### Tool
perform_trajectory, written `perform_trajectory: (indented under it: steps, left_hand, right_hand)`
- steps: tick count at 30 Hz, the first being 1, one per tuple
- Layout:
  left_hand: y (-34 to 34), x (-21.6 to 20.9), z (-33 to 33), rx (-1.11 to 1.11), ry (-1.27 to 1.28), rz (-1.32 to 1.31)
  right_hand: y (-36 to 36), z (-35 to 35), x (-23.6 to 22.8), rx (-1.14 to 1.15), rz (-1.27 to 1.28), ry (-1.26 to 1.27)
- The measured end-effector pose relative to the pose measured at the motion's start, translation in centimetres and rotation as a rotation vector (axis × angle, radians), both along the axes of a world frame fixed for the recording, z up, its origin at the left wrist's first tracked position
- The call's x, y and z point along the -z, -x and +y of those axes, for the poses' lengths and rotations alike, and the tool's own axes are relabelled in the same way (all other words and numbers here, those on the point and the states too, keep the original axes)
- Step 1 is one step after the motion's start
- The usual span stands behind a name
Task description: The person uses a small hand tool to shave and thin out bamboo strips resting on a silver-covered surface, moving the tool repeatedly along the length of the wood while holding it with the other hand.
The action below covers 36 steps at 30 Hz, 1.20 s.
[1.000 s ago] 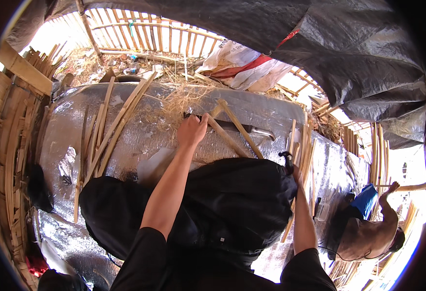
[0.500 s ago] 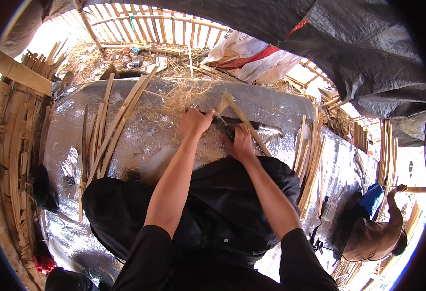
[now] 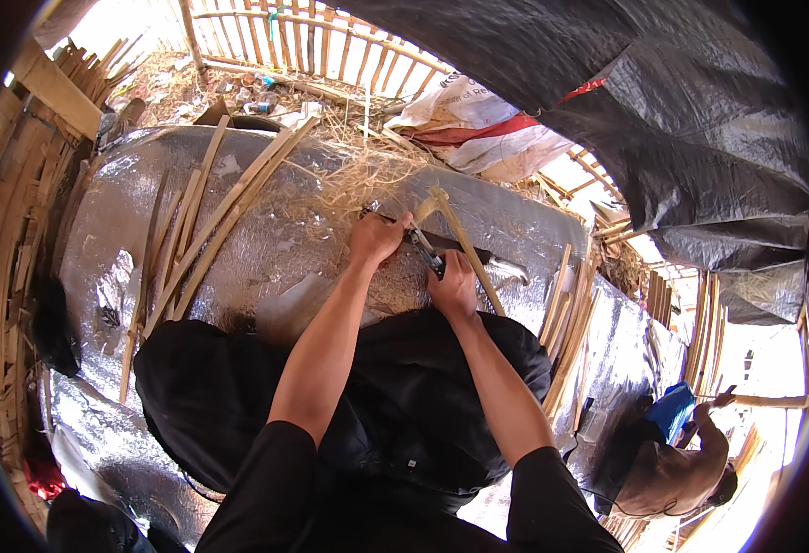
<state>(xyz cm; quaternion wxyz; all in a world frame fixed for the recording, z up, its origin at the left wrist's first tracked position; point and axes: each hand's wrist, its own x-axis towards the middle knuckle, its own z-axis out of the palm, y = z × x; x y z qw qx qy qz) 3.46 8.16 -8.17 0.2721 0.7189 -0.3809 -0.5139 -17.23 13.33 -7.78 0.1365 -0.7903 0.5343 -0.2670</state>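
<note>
My right hand point(image 3: 453, 284) is closed round the dark handle of a metal hand tool point(image 3: 426, 252); its exact kind is hard to make out. Just left of it, my left hand point(image 3: 376, 238) is closed, thumb and fingers pinched near the tool's far end. A thin dark piece shows at the left fingers, too small to name. Beyond the right hand lies a wooden piece with a long handle and a crosswise head point(image 3: 464, 241). Partly under it is a flat, dark, blade-like thing with a shiny pale end point(image 3: 513, 270). Loose straw-like shavings point(image 3: 368, 184) lie past my left hand.
Silvery foil sheeting point(image 3: 100, 230) covers the surface around me. Bamboo strips lie left point(image 3: 229, 212) and right point(image 3: 566, 323) of my legs. A black tarp point(image 3: 681, 120) hangs at upper right. At lower right another person point(image 3: 676, 470) holds a bamboo pole point(image 3: 773, 402).
The whole view has turned and shifted slightly. The tool in my right hand shows more of its metal and handle, and that hand sits a little lower. The other person's arm has lowered.
</note>
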Motion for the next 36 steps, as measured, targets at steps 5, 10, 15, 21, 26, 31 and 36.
perform_trajectory:
  steps: [5,10,15,21,26,31,36]
  left_hand:
    - [-0.3,1.1,0.1,0.006,0.029,-0.024]
    - [0.6,-1.5,0.0,0.039,-0.022,-0.214]
    - [0.5,-1.8,-0.2,0.069,-0.053,-0.249]
    - [0.1,0.3,-0.9,0.020,-0.043,-0.203]
    - [-0.4,-0.5,-0.2,0.049,-0.019,0.126]
    - [-0.4,0.1,0.4,-0.008,0.049,0.108]
    - [-0.5,1.2,-0.2,0.035,0.039,0.021]
  right_hand:
    - [-0.4,-0.6,-0.2,0.054,-0.044,-0.014]
    - [-0.1,-0.8,-0.4,0.073,-0.019,0.003]
    - [0.0,-1.4,-0.6,0.070,-0.049,-0.073]
    - [-0.2,-1.9,-1.5,0.052,0.027,0.160]
    - [0.0,-1.3,-4.7,0.040,0.125,-0.120]
    - [-1.9,-1.0,-8.3,-0.015,0.022,-0.280]
    - [-0.4,-3.3,-5.4,-0.083,0.155,-0.225]
